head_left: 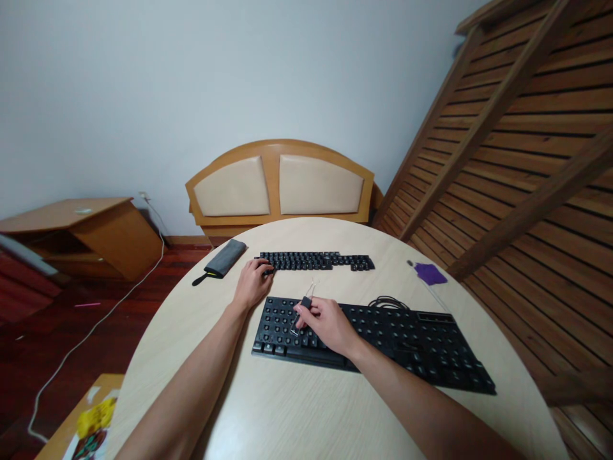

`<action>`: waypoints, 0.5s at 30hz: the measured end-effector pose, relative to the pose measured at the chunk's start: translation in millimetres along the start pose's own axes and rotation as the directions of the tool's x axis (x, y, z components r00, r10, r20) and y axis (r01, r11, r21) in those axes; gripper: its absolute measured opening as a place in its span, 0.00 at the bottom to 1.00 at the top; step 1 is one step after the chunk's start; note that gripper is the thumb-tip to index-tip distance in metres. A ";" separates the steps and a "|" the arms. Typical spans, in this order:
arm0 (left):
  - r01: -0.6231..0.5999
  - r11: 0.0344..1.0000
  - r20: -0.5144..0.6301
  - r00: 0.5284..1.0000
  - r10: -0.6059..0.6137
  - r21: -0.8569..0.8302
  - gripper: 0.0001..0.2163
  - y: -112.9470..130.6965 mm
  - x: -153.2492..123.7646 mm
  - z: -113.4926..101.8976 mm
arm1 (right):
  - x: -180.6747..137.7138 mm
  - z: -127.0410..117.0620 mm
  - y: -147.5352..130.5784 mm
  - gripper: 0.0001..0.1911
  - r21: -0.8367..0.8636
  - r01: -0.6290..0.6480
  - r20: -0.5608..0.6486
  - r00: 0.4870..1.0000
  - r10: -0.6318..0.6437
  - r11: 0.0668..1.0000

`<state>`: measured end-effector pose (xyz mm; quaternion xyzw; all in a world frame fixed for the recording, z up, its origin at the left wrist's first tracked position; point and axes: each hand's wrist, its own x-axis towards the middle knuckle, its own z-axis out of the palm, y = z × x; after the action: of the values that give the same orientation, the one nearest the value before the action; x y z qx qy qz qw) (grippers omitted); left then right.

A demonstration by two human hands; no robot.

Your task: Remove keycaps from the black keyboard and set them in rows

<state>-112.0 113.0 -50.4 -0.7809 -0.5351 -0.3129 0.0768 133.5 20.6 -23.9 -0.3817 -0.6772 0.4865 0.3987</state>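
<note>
A black keyboard (383, 338) lies on the table, most of its keycaps off and a few still on along the front left edge. Pinched in my right hand (330, 322), above the keyboard's left part, is a keycap puller (306, 303) with a black handle and thin wire loops. Beyond the keyboard, loose black keycaps (306, 260) are laid out in rows. My left hand (253, 282) rests at the left end of these rows, its fingers bent and closed on a dark keycap (269, 271), partly hidden by the fingers.
On the round table (287, 409) a grey pouch (226, 257) lies at the far left and a purple cloth item (430, 273) at the right. A coiled black cable (389, 302) sits behind the keyboard. A wooden headboard (274, 185) and a slatted wooden panel (522, 147) stand beyond.
</note>
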 end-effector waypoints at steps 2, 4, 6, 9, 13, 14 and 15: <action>0.003 1.000 0.001 1.000 -0.003 -0.003 0.08 -0.5 -0.2 0.4 | -0.2 -0.1 -1.4 0.17 -0.005 0.000 0.000 1.000 0.000 1.000; 0.006 1.000 0.001 1.000 -0.006 -0.006 0.08 -1.0 -0.2 0.6 | -0.5 0.1 -2.1 0.17 -0.004 -0.002 0.002 1.000 0.002 1.000; 0.011 1.000 -0.001 1.000 -0.011 -0.010 0.08 -1.2 -0.1 0.5 | -0.8 0.3 -2.1 0.17 -0.001 -0.004 0.002 1.000 0.004 1.000; 0.018 1.000 -0.004 1.000 -0.018 -0.018 0.08 -1.2 0.1 0.8 | -1.0 0.2 -1.5 0.17 -0.003 -0.002 0.001 1.000 0.002 1.000; 0.022 0.999 -0.014 1.000 -0.022 -0.039 0.09 -0.8 -0.1 1.6 | -1.4 -0.4 -2.2 0.17 -0.018 -0.003 0.004 1.000 0.003 1.000; 0.022 0.999 -0.017 1.000 -0.023 -0.047 0.10 -0.3 -0.4 1.1 | -1.5 -0.4 -2.6 0.17 -0.021 -0.004 0.004 1.000 0.004 1.000; 0.021 0.998 -0.021 1.000 -0.022 -0.056 0.10 0.8 -0.6 0.2 | -1.6 -0.4 -3.1 0.17 -0.023 -0.005 0.005 1.000 0.005 1.000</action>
<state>-111.4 112.2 -50.8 -0.7736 -0.5335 -0.3371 0.0573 134.1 18.6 -21.1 -0.3869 -0.6827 0.4807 0.3914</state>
